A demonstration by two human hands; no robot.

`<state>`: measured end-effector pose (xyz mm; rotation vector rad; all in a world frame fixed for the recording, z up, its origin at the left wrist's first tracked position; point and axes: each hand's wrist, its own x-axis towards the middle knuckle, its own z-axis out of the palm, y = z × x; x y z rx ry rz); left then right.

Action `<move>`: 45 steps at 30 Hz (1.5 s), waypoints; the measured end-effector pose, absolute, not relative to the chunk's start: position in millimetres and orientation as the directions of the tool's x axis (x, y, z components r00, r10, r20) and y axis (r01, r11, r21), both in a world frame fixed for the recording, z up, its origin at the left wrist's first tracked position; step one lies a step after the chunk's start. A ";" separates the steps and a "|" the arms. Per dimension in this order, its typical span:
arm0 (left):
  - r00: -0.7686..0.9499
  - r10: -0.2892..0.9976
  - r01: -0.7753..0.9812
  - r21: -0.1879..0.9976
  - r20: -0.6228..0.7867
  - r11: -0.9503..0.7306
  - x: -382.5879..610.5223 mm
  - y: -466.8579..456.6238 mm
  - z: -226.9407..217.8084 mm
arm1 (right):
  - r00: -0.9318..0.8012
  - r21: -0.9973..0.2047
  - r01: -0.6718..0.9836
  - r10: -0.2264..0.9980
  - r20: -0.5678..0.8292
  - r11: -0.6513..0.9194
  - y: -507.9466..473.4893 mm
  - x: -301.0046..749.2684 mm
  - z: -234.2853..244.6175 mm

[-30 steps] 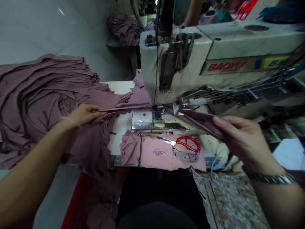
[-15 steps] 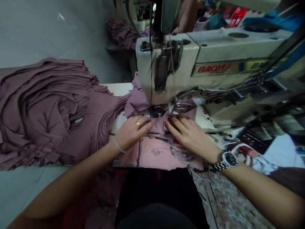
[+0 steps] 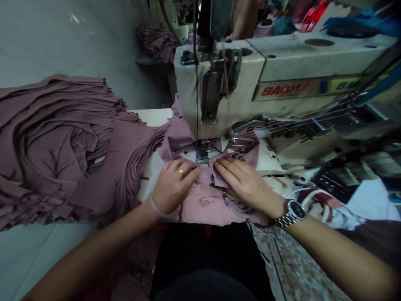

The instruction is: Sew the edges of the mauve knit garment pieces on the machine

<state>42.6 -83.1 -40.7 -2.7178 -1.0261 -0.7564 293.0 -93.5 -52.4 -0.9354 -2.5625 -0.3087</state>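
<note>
My left hand [image 3: 173, 184], with a gold ring, lies with fingers pressed flat on a mauve fabric piece [image 3: 206, 200] just in front of the presser foot [image 3: 203, 152] of a cream sewing machine [image 3: 282, 79]. My right hand [image 3: 247, 184], a metal watch on its wrist, rests flat on the same fabric to the right of the foot, fingertips pointing left toward the needle. The two sets of fingertips nearly meet below the needle. Fabric bunches under the machine head.
A tall pile of mauve cut pieces [image 3: 59, 146] fills the table's left side. More mauve fabric [image 3: 156, 39] sits on a far table. The machine arm spans the right. Another person's arm [image 3: 242, 19] shows behind the machine. Patterned floor lies at lower right.
A second ago my hands were wide apart, stretching a fabric strip; they came together at the presser foot and now cover the red scissors. Since half a second ago they shifted only slightly.
</note>
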 end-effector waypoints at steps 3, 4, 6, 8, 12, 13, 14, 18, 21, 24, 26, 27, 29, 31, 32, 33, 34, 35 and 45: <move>0.543 0.660 0.643 0.248 0.519 -0.725 47.9 -73.8 -40.8 | -0.687 0.096 0.673 0.571 0.449 0.734 -92.9 290.9 -54.1; 0.520 0.684 0.632 0.308 0.512 -0.711 49.8 -69.8 -41.0 | -0.682 0.098 0.674 0.566 0.463 0.732 -92.8 290.0 -54.1; 0.477 0.715 0.625 0.375 0.511 -0.685 53.3 -61.8 -41.2 | -0.673 0.100 0.677 0.558 0.486 0.729 -92.7 287.8 -53.5; 0.458 0.712 0.651 0.345 0.533 -0.676 56.0 -55.6 -40.7 | -0.665 0.107 0.685 0.558 0.497 0.721 -93.0 285.3 -52.0; 0.591 0.560 0.689 -0.004 0.581 -0.724 55.5 -56.8 -36.1 | -0.647 0.108 0.705 0.573 0.503 0.701 -95.7 280.6 -50.4; 0.630 0.526 0.683 -0.084 0.572 -0.726 54.0 -60.2 -34.8 | -0.646 0.106 0.705 0.574 0.504 0.701 -96.7 279.8 -50.9; 0.658 0.510 0.676 -0.137 0.553 -0.724 52.4 -64.5 -33.7 | -0.646 0.104 0.704 0.572 0.506 0.703 -97.6 279.2 -51.9; 0.707 0.561 0.674 -0.171 0.430 -0.719 48.5 -84.0 -33.2 | -0.614 0.042 0.704 0.578 0.538 0.708 -100.0 274.8 -57.5; 0.667 0.638 0.724 -0.131 0.386 -0.678 53.7 -93.9 -35.3 | -0.486 -0.134 0.736 0.656 0.577 0.663 -100.6 267.8 -59.7; 0.588 0.706 0.793 -0.107 0.395 -0.600 62.7 -98.1 -36.5 | -0.412 -0.262 0.725 0.705 0.577 0.637 -100.6 261.0 -59.4; 0.558 0.719 0.814 -0.104 0.415 -0.572 66.8 -98.9 -37.6 | -0.418 -0.282 0.709 0.707 0.571 0.646 -100.0 259.0 -58.6; 0.563 0.709 0.808 -0.102 0.425 -0.581 67.7 -99.1 -38.6 | -0.410 -0.297 0.703 0.708 0.575 0.647 -99.6 258.9 -58.0; 0.599 0.665 0.771 -0.096 0.446 -0.630 67.3 -98.9 -41.8 | -0.371 -0.345 0.688 0.718 0.589 0.639 -99.0 260.0 -56.9; 0.628 0.624 0.735 -0.089 0.466 -0.673 65.4 -98.5 -45.9 | -0.375 -0.347 0.681 0.715 0.590 0.644 -99.0 261.8 -56.2; 0.631 0.614 0.727 -0.084 0.474 -0.682 64.4 -98.2 -47.7 | -0.410 -0.314 0.685 0.704 0.579 0.657 -99.2 262.6 -56.1; 0.628 0.615 0.727 -0.078 0.478 -0.682 63.7 -97.9 -49.1 | -0.457 -0.266 0.690 0.690 0.561 0.673 -99.5 263.2 -56.4; 0.623 0.622 0.731 -0.072 0.474 -0.678 63.2 -97.6 -50.0 | -0.503 -0.213 0.695 0.676 0.539 0.687 -99.8 263.7 -56.9; 0.622 0.630 0.734 -0.066 0.466 -0.676 63.0 -97.3 -50.4 | -0.539 -0.166 0.698 0.664 0.519 0.696 -100.0 264.1 -57.6; 0.608 0.681 0.760 -0.050 0.408 -0.648 63.6 -95.5 -45.3 | -0.570 -0.035 0.744 0.662 0.487 0.667 -97.8 262.9 -58.2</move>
